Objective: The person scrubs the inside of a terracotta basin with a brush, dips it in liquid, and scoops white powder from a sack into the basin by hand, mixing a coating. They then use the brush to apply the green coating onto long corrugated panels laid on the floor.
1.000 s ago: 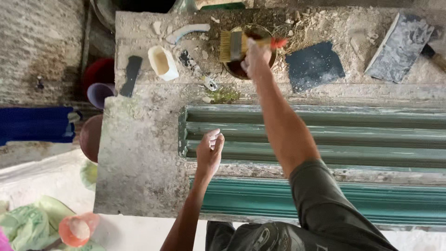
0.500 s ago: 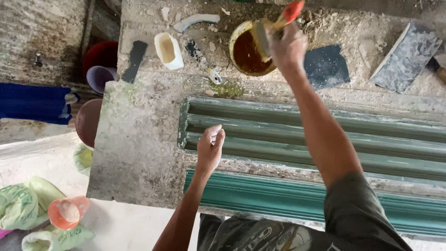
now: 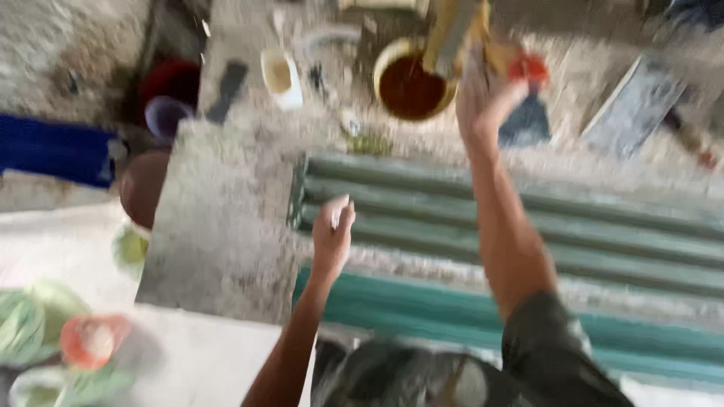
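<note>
Loading brush (image 3: pixel 460 34), gripped in right hand (image 3: pixel 483 98), over paint pot (image 3: pixel 411 83); left hand (image 3: pixel 332 234) loosely curled, empty. Green moulding (image 3: pixel 528 226) likely coated next.

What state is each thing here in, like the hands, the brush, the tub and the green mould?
Right hand: closed in a grip on the brush handle.
Brush: raised, held over the tub.
Tub: open, holding brown liquid.
Left hand: empty, loosely curled, above the slab.
Green ribbed mould: lying flat on the slab.
White cup: upright, open.
</note>
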Tool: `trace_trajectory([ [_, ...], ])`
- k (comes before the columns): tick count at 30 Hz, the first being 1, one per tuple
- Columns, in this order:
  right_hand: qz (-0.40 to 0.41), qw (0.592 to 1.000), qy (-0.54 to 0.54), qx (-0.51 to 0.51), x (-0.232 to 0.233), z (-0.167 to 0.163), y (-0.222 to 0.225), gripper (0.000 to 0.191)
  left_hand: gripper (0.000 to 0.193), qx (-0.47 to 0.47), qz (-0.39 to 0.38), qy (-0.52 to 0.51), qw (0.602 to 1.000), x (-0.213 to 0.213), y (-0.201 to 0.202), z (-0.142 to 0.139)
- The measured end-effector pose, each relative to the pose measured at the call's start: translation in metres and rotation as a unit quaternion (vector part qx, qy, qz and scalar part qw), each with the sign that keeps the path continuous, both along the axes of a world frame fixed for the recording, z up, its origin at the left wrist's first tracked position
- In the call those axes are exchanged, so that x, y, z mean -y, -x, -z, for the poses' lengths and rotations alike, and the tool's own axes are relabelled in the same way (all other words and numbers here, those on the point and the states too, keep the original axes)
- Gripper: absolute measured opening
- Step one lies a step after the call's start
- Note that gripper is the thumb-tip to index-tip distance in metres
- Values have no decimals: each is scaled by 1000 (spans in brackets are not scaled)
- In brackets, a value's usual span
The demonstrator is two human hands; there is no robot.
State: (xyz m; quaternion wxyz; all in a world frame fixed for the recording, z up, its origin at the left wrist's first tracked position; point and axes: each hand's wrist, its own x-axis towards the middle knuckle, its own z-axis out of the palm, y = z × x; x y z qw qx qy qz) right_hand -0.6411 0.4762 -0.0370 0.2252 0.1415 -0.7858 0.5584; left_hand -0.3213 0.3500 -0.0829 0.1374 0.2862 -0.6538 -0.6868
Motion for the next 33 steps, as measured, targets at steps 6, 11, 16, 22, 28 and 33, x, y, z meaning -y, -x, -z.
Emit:
trace_trajectory([
  [6, 2, 971, 173, 166, 16, 4, -11, 38, 38, 45, -8, 63, 997, -4, -12, 7],
  [11, 97, 886, 377, 252, -27, 8, -41, 37, 37, 10, -23, 6, 1000, 8, -47, 11],
  [16, -44, 800, 559, 214, -166, -47, -128, 33, 39, 139, 7, 3, 990, 43, -91, 28],
  [22, 69, 918, 380, 93, -144, -78, -365, 32, 42, 145, 44, -114, 982, 76, -117, 33],
  [28, 106, 936, 259, 213, -83, -33, -481, 31, 45, 149, 131, -85, 976, 94, -109, 11],
  [33, 278, 901, 328, -63, -218, -100, -510, 30, 43, 144, 171, -90, 971, 76, -102, 5],
])
